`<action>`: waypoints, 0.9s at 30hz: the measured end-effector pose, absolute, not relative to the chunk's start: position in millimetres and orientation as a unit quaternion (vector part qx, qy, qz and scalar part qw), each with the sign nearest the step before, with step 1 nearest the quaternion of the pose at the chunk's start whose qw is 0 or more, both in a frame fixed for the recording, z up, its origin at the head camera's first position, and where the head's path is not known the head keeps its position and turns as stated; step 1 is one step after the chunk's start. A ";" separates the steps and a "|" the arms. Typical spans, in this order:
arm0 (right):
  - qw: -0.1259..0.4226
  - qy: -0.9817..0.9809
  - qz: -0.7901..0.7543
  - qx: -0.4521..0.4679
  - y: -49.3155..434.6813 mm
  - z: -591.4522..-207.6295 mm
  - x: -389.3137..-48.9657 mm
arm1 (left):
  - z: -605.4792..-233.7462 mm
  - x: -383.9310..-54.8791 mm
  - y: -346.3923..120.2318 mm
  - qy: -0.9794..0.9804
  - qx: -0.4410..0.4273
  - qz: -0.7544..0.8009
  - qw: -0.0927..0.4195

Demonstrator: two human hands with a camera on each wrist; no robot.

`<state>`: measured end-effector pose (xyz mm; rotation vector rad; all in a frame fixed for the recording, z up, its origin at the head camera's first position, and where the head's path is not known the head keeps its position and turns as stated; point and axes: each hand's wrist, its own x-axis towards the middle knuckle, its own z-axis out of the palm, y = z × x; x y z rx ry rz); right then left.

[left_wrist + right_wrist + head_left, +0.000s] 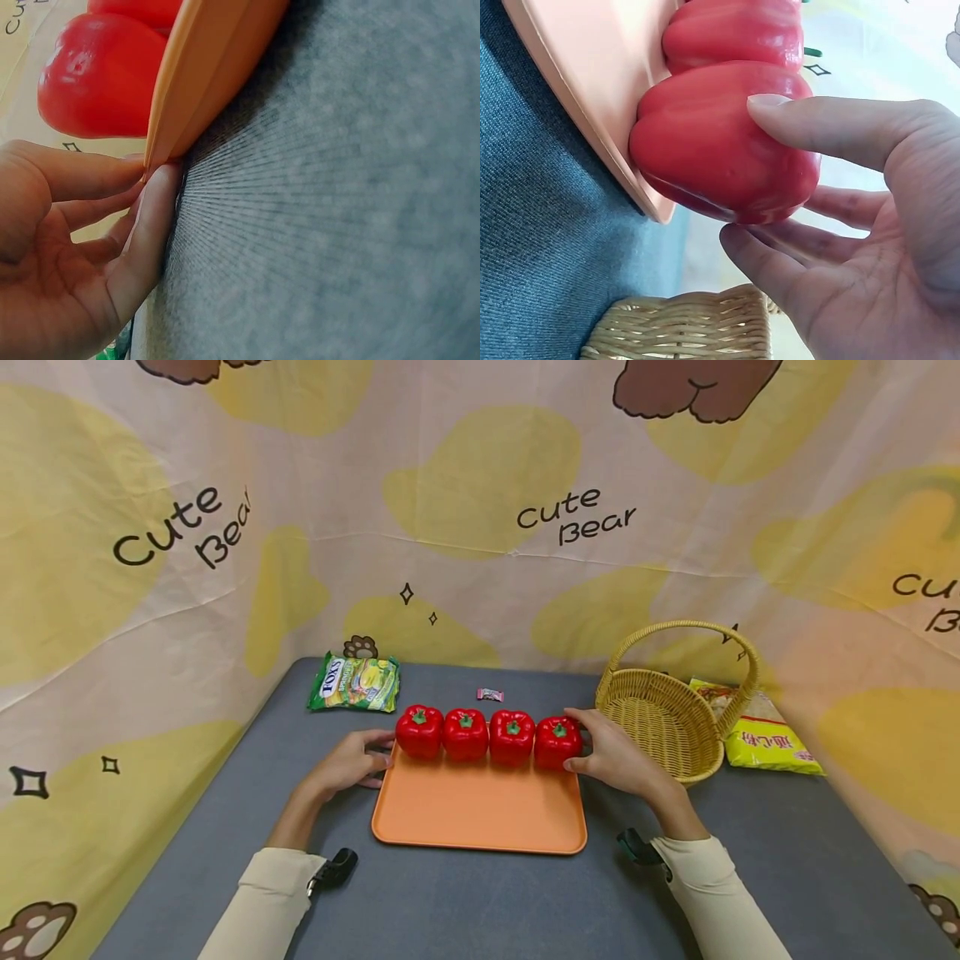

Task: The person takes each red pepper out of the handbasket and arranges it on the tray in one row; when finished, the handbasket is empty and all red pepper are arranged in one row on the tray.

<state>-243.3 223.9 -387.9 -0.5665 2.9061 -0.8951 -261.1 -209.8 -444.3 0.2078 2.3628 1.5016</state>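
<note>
Several red bell peppers (466,735) with green stems stand in a row along the far side of an orange tray (480,810). My left hand (347,766) pinches the tray's left rim close to the far corner, thumb above and a finger at the underside, as the left wrist view shows. At the row's other end, my right hand (618,753) holds the rightmost bell pepper (720,142), its thumb on the near side and fingers around the far side. That pepper still sits on the tray.
A green candy bag (356,682) lies at the back left and a small pink wrapped sweet (490,695) behind the peppers. Right of my right hand stands a wicker basket (660,718) with a tall handle. A yellow food packet (772,739) lies beside it.
</note>
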 end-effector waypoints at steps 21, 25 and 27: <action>-0.029 0.935 -0.290 -0.203 265.5 -368.9 -215.0 | -433.6 -254.7 -200.9 0.863 0.086 0.475 0.147; -0.055 0.943 -0.268 -0.191 300.1 -361.3 -193.3 | -423.4 -251.8 -202.6 0.900 0.113 0.409 0.099; -0.064 0.948 -0.257 -0.177 320.6 -357.9 -182.8 | -417.5 -249.5 -204.9 0.921 0.120 0.364 0.067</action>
